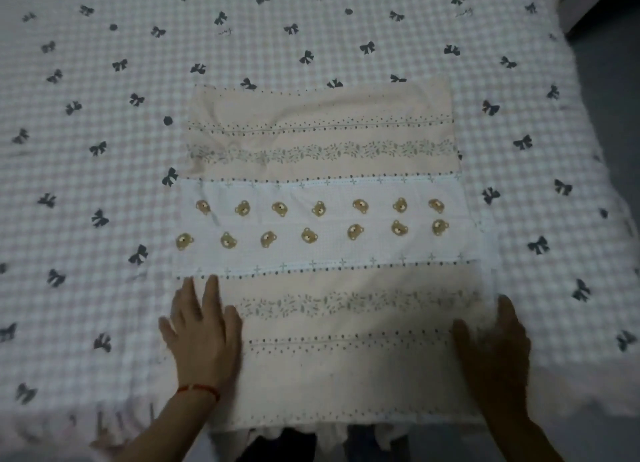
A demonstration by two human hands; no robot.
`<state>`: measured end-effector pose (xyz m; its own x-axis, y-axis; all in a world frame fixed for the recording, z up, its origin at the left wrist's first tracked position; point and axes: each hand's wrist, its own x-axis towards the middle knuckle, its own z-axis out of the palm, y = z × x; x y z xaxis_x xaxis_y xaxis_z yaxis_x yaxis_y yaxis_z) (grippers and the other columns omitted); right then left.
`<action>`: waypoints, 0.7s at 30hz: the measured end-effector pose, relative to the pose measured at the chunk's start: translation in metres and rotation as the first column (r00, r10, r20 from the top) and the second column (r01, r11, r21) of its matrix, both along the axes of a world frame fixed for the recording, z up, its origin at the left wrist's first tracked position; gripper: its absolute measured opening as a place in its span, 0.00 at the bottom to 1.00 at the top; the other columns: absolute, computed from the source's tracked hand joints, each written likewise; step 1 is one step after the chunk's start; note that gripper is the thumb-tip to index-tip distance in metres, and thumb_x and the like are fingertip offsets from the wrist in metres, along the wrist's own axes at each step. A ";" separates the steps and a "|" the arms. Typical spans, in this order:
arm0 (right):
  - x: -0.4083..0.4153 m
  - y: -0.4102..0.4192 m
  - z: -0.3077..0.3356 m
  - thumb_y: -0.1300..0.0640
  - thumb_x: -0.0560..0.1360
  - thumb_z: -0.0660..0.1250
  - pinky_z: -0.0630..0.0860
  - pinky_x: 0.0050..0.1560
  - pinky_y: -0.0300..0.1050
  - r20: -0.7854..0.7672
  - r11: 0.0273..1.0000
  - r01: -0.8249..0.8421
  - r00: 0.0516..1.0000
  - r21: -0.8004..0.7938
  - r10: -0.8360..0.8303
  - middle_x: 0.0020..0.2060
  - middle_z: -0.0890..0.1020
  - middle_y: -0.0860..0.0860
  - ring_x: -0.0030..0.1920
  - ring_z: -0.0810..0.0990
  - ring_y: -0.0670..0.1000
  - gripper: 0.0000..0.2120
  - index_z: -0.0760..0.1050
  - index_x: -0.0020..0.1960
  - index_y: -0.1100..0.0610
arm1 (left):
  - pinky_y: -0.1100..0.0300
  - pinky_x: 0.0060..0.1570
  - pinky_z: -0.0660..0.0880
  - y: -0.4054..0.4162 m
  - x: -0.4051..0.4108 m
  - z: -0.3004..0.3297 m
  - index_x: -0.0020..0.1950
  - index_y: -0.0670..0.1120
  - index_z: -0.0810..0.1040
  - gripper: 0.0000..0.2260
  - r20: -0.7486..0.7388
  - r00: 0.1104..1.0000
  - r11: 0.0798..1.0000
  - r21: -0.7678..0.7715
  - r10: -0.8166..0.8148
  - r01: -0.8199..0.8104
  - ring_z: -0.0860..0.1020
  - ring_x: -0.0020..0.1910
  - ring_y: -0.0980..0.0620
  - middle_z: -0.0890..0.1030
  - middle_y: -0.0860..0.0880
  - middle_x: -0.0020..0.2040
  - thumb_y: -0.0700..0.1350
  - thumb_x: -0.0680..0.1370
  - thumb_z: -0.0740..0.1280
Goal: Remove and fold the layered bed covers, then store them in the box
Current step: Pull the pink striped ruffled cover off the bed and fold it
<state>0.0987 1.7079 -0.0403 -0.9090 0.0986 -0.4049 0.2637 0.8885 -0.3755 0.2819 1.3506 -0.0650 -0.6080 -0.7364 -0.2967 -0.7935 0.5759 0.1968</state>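
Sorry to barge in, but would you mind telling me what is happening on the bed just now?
A person is folding a bed cover. The folded bear-print cover lies flat on the gingham bow-print sheet that is spread over the bed. The left hand, with a red string bracelet at the wrist, presses flat on the cover's near left corner, and the right hand rests on its near right edge. No storage box is in view.
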 end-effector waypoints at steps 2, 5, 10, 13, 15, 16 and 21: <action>0.002 0.002 0.007 0.27 0.65 0.64 0.73 0.64 0.67 0.068 0.991 0.132 0.989 -0.021 -0.130 0.68 0.72 0.62 0.66 0.73 0.67 0.50 0.59 0.77 0.56 | 0.35 0.64 0.67 0.007 0.033 0.005 0.78 0.47 0.61 0.30 -0.006 0.992 0.991 0.041 0.127 -0.126 0.65 0.70 0.33 0.63 0.36 0.75 0.58 0.78 0.56; 0.004 0.015 0.014 0.26 0.64 0.66 0.78 0.53 0.58 0.191 0.984 0.176 0.968 -0.042 -0.165 0.58 0.77 0.60 0.55 0.79 0.64 0.49 0.64 0.71 0.59 | 0.41 0.57 0.73 0.005 0.053 0.017 0.76 0.45 0.60 0.32 -0.087 0.938 0.923 0.227 0.336 -0.310 0.73 0.63 0.34 0.73 0.36 0.68 0.56 0.77 0.67; 0.011 0.033 0.032 0.27 0.63 0.68 0.80 0.56 0.58 0.328 0.987 0.118 0.941 -0.110 -0.076 0.56 0.80 0.56 0.52 0.79 0.60 0.45 0.69 0.68 0.56 | 0.46 0.57 0.78 -0.022 0.070 0.030 0.66 0.46 0.76 0.32 0.119 0.879 0.753 0.472 0.461 -0.459 0.80 0.54 0.41 0.82 0.44 0.60 0.64 0.70 0.73; 0.010 0.042 0.045 0.21 0.58 0.69 0.82 0.51 0.56 0.367 0.982 0.115 0.929 -0.152 -0.052 0.54 0.81 0.53 0.53 0.80 0.59 0.48 0.72 0.65 0.54 | 0.50 0.54 0.78 -0.031 0.071 0.054 0.64 0.47 0.80 0.23 0.119 0.922 0.752 0.545 0.369 -0.371 0.80 0.50 0.46 0.84 0.46 0.57 0.59 0.75 0.72; 0.009 0.044 0.062 0.26 0.62 0.72 0.82 0.51 0.58 0.388 0.973 0.137 0.920 -0.183 -0.057 0.53 0.80 0.54 0.53 0.80 0.58 0.45 0.71 0.66 0.57 | 0.53 0.50 0.78 -0.035 0.072 0.078 0.63 0.48 0.80 0.20 0.089 0.938 0.756 0.570 0.334 -0.323 0.80 0.49 0.48 0.84 0.48 0.55 0.58 0.76 0.71; 0.008 0.045 0.073 0.30 0.63 0.72 0.82 0.53 0.59 0.395 0.968 0.152 0.917 -0.200 -0.063 0.54 0.80 0.54 0.53 0.80 0.57 0.43 0.71 0.66 0.57 | 0.54 0.48 0.78 -0.036 0.074 0.091 0.63 0.48 0.80 0.20 0.086 0.941 0.748 0.586 0.326 -0.312 0.81 0.49 0.49 0.83 0.49 0.53 0.57 0.76 0.71; 0.015 0.043 0.134 0.45 0.70 0.77 0.81 0.45 0.55 0.555 0.922 0.299 0.823 -0.245 -0.120 0.57 0.77 0.55 0.48 0.80 0.54 0.39 0.65 0.72 0.58 | 0.56 0.43 0.77 -0.048 0.094 0.148 0.73 0.45 0.64 0.31 0.158 0.905 0.634 0.666 0.396 -0.394 0.80 0.46 0.50 0.78 0.42 0.63 0.50 0.76 0.74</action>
